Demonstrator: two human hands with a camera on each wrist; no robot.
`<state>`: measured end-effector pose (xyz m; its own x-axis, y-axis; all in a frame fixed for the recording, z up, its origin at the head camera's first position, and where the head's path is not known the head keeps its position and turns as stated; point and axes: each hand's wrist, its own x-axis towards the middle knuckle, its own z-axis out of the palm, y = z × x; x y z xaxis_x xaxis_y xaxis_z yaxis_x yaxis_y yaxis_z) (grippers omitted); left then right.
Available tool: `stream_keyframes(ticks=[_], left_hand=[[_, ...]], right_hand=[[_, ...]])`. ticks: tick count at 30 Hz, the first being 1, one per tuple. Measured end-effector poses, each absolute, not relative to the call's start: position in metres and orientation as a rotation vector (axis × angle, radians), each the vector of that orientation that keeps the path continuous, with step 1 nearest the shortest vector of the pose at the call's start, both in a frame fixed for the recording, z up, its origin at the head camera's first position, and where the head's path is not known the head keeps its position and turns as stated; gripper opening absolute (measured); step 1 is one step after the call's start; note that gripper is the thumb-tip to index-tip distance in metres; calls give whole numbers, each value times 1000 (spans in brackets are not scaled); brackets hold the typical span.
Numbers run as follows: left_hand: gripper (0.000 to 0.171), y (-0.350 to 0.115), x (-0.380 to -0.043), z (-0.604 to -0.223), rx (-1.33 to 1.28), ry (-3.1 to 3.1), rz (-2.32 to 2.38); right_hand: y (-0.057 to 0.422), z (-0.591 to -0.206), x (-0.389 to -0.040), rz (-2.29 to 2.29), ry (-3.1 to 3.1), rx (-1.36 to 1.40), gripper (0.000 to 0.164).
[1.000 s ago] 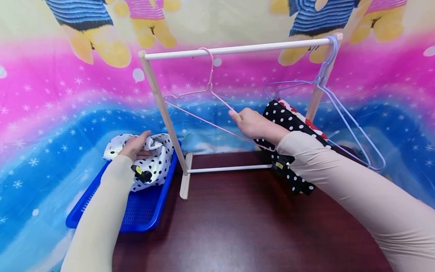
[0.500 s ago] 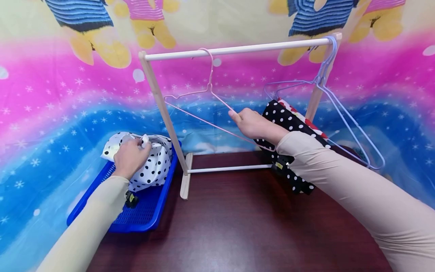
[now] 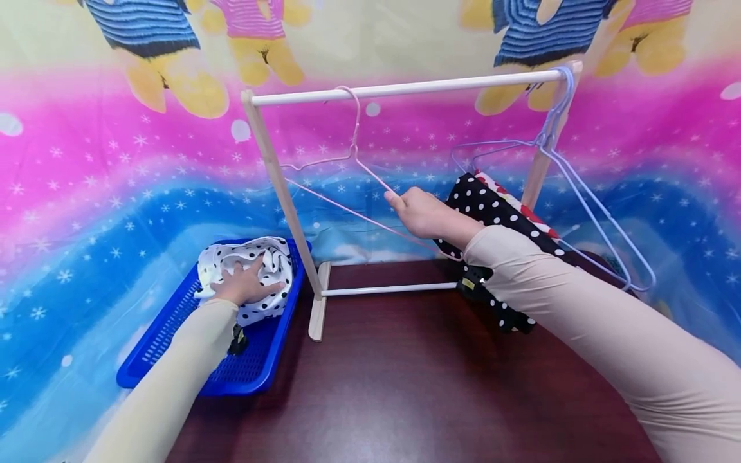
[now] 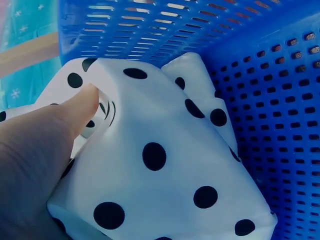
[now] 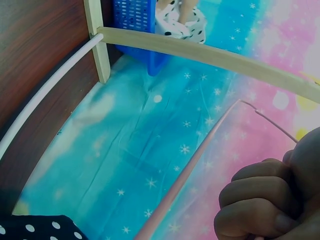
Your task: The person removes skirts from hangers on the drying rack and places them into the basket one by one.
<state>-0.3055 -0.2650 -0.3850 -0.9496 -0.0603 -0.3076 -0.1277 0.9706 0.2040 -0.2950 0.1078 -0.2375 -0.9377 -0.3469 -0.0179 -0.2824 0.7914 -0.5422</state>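
Note:
A white cloth with black polka dots (image 3: 260,313) lies bunched in the blue plastic basket (image 3: 255,382). My left hand (image 3: 246,283) rests on it with fingers spread. In the left wrist view its thumb lies against a fold of the white dotted fabric (image 4: 150,185). My right hand (image 3: 422,212) grips the right shoulder of a pink wire hanger (image 3: 356,122), which hooks over the white rail (image 3: 422,87). Curled fingers (image 5: 255,200) show in the right wrist view, with the hanger's bottom bar passing beside them.
Blue hangers (image 3: 590,193) hang at the rack's right end, with a black polka-dot cloth (image 3: 480,202) and a red-and-white cloth (image 3: 541,222) on hangers there. The rack's left wooden post (image 3: 283,193) stands between basket and hanger. A patterned backdrop (image 3: 145,212) rises behind the dark table (image 3: 393,386).
My left hand first lifted and gathered the white dotted cloth; now its fingers are spread and the cloth lies lower in the basket. My right hand keeps its hold on the pink hanger.

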Motion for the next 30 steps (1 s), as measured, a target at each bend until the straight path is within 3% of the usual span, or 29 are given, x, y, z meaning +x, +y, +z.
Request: stream_keyframes(ticks=[30], left_hand=[[102,-266,-318,-410,27,2522,185]], right_hand=[[87,-239,-293,-883,2812,-508,56]])
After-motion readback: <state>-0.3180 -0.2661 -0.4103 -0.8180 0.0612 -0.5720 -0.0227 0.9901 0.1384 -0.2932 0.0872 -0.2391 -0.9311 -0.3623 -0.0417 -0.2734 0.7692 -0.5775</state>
